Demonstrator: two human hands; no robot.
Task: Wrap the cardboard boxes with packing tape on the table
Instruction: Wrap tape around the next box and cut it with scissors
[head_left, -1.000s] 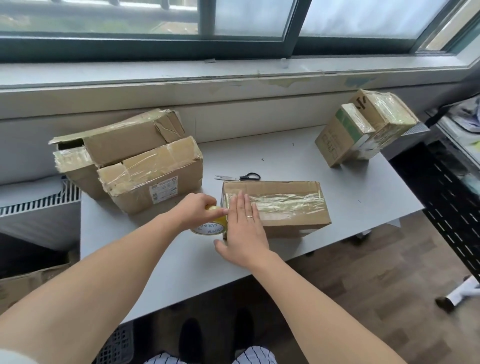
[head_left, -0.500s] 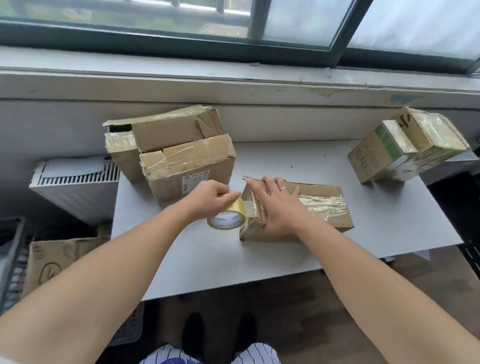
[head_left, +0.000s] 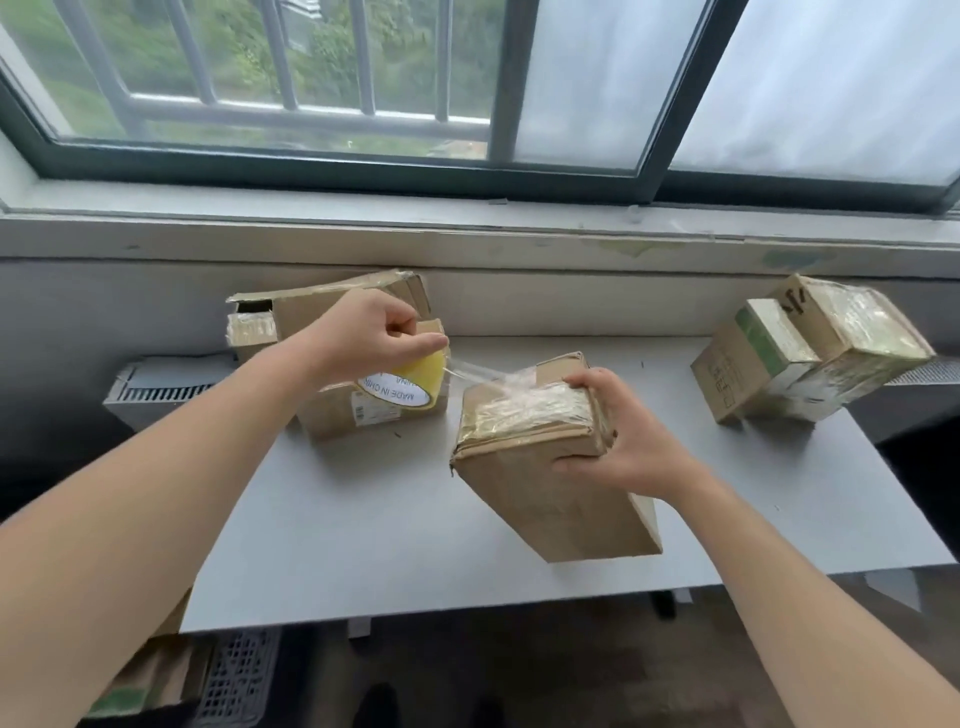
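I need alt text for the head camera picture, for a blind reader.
A person's right hand holds a cardboard box tilted above a grey table, while the left hand holds a yellow tape roll, its clear tape stretched to the box's end. More boxes stand at both sides.

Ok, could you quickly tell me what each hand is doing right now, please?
Left hand: grips the tape roll, its strip stretched out.
Right hand: holds the tilted cardboard box by its taped end.
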